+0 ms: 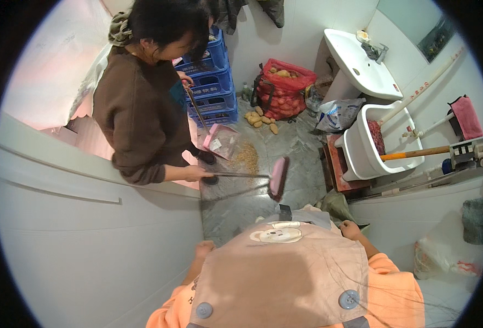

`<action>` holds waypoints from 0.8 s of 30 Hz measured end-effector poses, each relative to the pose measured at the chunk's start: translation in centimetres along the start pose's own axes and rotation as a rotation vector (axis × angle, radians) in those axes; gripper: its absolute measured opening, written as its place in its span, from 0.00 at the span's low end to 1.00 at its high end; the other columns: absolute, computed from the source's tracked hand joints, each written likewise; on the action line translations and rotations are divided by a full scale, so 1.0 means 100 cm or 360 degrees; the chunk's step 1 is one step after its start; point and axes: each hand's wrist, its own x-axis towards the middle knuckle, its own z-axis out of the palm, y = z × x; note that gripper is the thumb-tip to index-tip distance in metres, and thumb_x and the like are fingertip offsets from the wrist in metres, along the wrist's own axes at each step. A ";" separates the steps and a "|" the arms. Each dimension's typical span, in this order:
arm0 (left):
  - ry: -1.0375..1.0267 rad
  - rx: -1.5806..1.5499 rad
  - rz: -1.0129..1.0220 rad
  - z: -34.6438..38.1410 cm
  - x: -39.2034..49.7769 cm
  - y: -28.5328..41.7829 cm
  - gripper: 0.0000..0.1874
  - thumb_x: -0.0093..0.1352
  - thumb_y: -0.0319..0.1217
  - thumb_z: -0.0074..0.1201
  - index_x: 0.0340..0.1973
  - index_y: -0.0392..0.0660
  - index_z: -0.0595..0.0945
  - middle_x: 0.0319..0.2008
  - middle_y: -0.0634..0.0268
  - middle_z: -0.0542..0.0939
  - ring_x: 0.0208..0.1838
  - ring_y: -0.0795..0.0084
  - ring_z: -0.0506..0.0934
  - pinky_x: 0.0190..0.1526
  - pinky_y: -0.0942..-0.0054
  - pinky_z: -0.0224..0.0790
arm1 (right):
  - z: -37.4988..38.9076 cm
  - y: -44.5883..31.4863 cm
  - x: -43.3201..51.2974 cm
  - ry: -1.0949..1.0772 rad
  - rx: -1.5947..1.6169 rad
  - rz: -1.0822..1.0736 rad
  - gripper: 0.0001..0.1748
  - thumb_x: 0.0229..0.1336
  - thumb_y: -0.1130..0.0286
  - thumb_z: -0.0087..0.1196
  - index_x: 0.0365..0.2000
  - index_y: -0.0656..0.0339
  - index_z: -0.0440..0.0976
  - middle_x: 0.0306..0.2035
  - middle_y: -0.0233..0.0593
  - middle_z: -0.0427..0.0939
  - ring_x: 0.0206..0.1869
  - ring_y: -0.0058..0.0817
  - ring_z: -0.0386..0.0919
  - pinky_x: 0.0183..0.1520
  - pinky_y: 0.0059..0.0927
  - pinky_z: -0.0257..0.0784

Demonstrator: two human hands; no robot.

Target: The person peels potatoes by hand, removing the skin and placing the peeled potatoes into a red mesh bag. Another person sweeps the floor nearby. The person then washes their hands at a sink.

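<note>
My left hand hangs beside my pink apron, near the white wall panel, with its fingers curled. On the other side, my right hand is at the apron's edge, close to a dark green bag. Neither palm shows, so I cannot see whether anything is in them. Ahead on the grey tiles, a pink broom is held by another person. That person's other hand holds a long-handled pink dustpan. Loose yellowish crumbs lie in front of the dustpan.
Stacked blue plastic crates, loose potatoes and a red mesh sack of potatoes stand at the back. Right are a white washbasin, a mop tub and a wooden handle. A white half-wall borders the left.
</note>
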 end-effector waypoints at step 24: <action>0.0338 0.0365 0.0387 -0.041 0.054 -0.184 0.07 0.62 0.30 0.54 0.26 0.39 0.82 0.24 0.67 0.80 0.27 0.76 0.76 0.28 0.73 0.67 | -0.006 -0.046 0.028 -0.0112 -0.0136 -0.0084 0.17 0.53 0.61 0.50 0.37 0.64 0.76 0.41 0.50 0.78 0.46 0.44 0.75 0.48 0.37 0.69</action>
